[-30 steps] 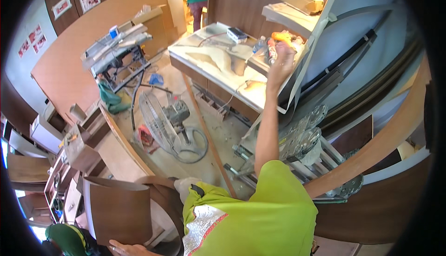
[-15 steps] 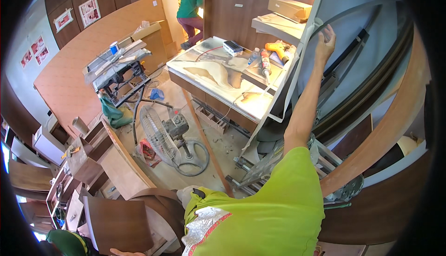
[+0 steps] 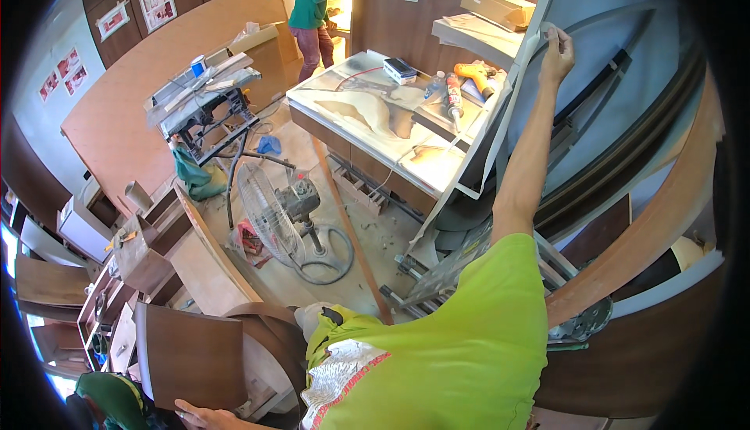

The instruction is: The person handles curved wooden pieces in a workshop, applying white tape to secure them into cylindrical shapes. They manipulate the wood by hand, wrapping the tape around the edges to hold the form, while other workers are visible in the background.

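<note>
My right arm reaches up and away, and my right hand [image 3: 557, 57] is bent with its fingers curled at the edge of the tall grey-white panel [image 3: 528, 67]. Beside those fingers runs a thin grey curved strip [image 3: 617, 17]; what they grip is too small to tell. At the lower left, my left hand [image 3: 209, 417] has a ring on it and its fingers stretched out. It lies at the bottom edge of a dark brown curved panel [image 3: 191, 356], and I cannot tell whether it touches it.
A worktable [image 3: 344, 106] holds an orange tool [image 3: 473, 76], a sealant tube [image 3: 454, 100] and a bottle [image 3: 435, 84]. A floor fan [image 3: 293, 211], a saw stand [image 3: 205, 110] and a ladder [image 3: 449, 274] stand around. Someone in green [image 3: 311, 8] is at the back; a green cap [image 3: 109, 401] is close by.
My view has shifted slightly. My left hand has come further into view by the brown panel. My right hand's fingers have curled more. The person at the back has straightened up.
</note>
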`<action>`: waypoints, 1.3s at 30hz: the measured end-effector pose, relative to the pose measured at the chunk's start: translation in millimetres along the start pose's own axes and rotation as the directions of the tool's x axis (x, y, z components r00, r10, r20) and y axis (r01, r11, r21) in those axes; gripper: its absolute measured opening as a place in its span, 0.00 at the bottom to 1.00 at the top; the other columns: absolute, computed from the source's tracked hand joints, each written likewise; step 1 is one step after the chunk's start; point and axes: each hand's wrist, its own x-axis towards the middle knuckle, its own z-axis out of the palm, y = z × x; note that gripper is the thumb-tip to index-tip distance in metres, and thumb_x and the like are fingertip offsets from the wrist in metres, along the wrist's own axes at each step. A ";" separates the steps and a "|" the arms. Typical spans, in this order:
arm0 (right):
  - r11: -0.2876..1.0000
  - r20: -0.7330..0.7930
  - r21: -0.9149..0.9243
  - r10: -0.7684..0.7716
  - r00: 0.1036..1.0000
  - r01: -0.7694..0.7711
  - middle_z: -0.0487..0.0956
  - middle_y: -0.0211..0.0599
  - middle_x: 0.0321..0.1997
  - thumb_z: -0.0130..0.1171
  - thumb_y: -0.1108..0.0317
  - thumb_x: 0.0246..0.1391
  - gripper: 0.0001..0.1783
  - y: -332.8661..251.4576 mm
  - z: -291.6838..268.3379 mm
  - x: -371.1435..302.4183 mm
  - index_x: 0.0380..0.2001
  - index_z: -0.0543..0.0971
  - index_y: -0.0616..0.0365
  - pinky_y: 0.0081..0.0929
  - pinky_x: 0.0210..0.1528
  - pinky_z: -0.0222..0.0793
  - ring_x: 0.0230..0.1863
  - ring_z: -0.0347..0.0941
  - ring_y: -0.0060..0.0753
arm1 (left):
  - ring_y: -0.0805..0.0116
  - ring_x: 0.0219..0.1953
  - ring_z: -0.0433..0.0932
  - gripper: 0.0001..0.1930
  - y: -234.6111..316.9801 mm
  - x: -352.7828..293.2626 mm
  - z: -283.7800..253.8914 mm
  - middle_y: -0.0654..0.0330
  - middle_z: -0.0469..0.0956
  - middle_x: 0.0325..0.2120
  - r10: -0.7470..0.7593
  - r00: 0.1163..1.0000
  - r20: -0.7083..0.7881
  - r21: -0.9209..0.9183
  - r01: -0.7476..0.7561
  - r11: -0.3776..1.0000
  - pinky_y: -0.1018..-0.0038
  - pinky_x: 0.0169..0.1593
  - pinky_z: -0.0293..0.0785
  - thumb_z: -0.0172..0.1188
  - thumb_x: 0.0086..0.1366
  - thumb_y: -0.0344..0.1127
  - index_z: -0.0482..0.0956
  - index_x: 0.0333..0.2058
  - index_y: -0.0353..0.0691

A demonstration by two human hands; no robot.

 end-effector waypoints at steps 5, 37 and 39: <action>0.976 -0.218 0.134 -0.137 0.966 0.169 0.81 0.33 0.36 0.61 0.68 0.58 0.10 -38.4 -11.7 11.6 0.39 0.79 0.63 0.21 0.45 0.70 0.38 0.74 0.22 | 0.52 0.55 0.69 0.33 6.8 -4.7 8.0 0.44 0.66 0.58 -0.007 1.000 0.004 0.009 0.007 1.000 0.62 0.59 0.67 0.52 0.68 0.52 0.62 0.61 0.28; 0.689 0.703 0.645 -0.705 -0.098 -0.331 0.80 0.33 0.31 0.69 0.69 0.49 0.08 -465.9 198.3 -209.0 0.30 0.80 0.59 0.21 0.36 0.70 0.34 0.75 0.23 | 0.69 0.41 0.73 0.18 150.8 0.0 144.1 0.58 0.77 0.43 0.396 0.908 0.136 -0.469 -0.293 0.833 0.71 0.44 0.72 0.52 0.71 0.40 0.73 0.50 0.30; 0.703 0.710 0.644 -0.696 -0.107 -0.303 0.80 0.31 0.31 0.69 0.67 0.49 0.09 -480.2 207.1 -221.1 0.31 0.80 0.58 0.19 0.35 0.69 0.34 0.75 0.22 | 0.69 0.41 0.73 0.18 160.3 -10.3 152.4 0.57 0.77 0.42 0.383 0.905 0.184 -0.534 -0.235 0.812 0.72 0.45 0.72 0.52 0.71 0.40 0.73 0.50 0.30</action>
